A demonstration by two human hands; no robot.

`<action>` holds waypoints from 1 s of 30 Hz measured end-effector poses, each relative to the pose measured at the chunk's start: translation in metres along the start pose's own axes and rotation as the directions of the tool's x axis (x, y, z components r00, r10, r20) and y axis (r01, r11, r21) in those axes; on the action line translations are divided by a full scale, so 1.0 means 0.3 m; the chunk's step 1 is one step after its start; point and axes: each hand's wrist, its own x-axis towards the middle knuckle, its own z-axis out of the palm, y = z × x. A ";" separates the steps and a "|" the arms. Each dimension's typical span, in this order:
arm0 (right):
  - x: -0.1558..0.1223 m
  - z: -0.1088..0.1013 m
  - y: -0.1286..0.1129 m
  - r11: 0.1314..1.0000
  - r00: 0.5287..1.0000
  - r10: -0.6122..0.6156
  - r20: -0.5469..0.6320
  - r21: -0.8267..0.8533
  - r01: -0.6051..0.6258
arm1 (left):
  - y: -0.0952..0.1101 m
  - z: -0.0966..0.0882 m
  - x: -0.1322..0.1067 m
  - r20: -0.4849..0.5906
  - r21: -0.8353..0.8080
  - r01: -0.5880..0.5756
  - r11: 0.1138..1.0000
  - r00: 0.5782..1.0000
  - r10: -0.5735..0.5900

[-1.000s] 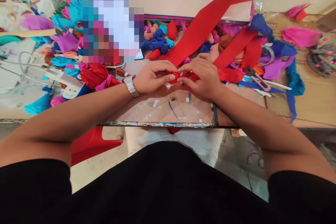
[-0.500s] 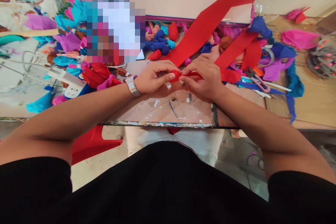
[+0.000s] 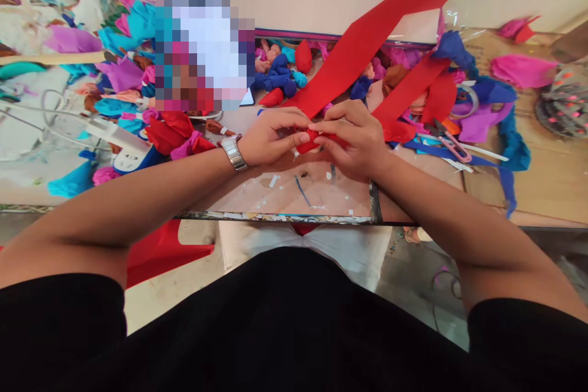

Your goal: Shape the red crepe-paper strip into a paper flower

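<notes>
Above the near part of the table, my left hand and my right hand meet fingertip to fingertip. Between them is a small red fabric flower, pinched from both sides; its lower folds are partly covered by the fingers. A metal-banded watch circles my left wrist. Just beyond the hands, a long wide red fabric strip slants up to the far right. More red strip lies beyond my right hand, and a red fabric bloom rests left of my left wrist.
Scissors with pink handles lie at right, near a blue strip. A white power strip with cables sits at left. Colourful fabric flowers crowd the back before a long white box. Small scraps dot the tabletop.
My right fingers have shifted slightly left over the red fabric, and its visible part has turned and now shows lower between the hands. Both hands keep their pinch.
</notes>
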 end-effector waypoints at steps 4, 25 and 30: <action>0.003 0.006 0.003 0.997 0.994 0.077 0.075 -0.003 -0.077 | -0.003 -0.003 -0.005 -0.030 0.032 0.002 0.999 1.000 -0.001; -0.002 0.023 0.009 0.983 0.974 0.179 0.136 0.021 -0.184 | 0.006 0.003 -0.007 -0.028 0.045 0.009 0.999 1.000 -0.008; -0.002 0.020 0.003 0.981 0.974 0.187 0.132 0.030 -0.192 | 0.005 0.001 -0.014 -0.055 0.055 0.022 0.998 0.998 -0.019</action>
